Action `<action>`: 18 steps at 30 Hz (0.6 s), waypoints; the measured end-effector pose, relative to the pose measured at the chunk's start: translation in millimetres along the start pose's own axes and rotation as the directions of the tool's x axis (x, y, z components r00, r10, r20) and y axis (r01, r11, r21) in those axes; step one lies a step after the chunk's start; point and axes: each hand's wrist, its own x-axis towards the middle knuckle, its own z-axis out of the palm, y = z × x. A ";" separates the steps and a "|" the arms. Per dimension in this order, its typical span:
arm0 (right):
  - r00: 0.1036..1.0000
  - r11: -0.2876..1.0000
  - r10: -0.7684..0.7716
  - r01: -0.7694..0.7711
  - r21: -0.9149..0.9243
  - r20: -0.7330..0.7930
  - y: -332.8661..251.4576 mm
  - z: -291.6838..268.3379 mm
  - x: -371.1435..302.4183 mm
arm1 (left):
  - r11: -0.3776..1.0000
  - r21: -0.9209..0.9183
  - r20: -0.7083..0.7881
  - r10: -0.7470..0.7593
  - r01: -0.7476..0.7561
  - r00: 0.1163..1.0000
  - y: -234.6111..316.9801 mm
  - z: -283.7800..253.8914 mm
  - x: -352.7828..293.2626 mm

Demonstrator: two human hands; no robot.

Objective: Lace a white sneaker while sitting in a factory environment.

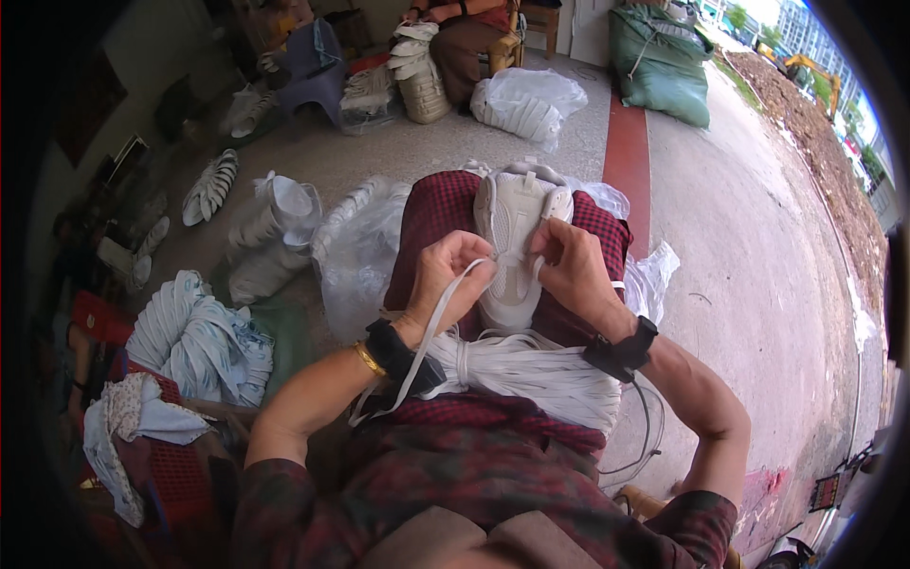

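Observation:
A white sneaker [520, 211] lies across my lap, its toe pointing toward me and its tongue facing up. My left hand [453, 277] is closed in a pinch at the left edge of the lacing area, on a flat white shoelace [434, 327] that trails down past my wrist. On the opposite side, my right hand [574, 269] pinches a short stretch of lace close to the shoe's eyelets. The fingertips partly hide the eyelets. Below the toe, a thick bundle of white shoelaces [531, 372], tied near its left part, rests on my lap.
Plastic-wrapped stacks of white shoe pieces [355, 251] stand on the floor to the left. A blue-white cloth bundle [199, 337] lies beside a red crate [180, 474]. Farther off are a purple chair [311, 71], a seated person [464, 43] and a green sack [659, 66].

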 end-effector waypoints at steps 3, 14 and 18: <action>0.984 0.893 0.118 -0.165 0.418 0.136 17.3 -3.9 -5.2 | 0.999 0.025 -0.035 0.036 -0.035 0.999 -2.4 -1.5 -0.2; 0.964 0.848 0.155 -0.242 0.472 0.216 13.7 -10.8 -5.5 | 0.988 0.113 -0.083 0.110 -0.101 0.990 0.0 -5.9 9.5; 0.958 0.850 0.162 -0.257 0.460 0.236 13.3 -14.0 -4.4 | 0.985 0.141 -0.071 0.114 -0.104 0.991 4.6 -5.8 12.2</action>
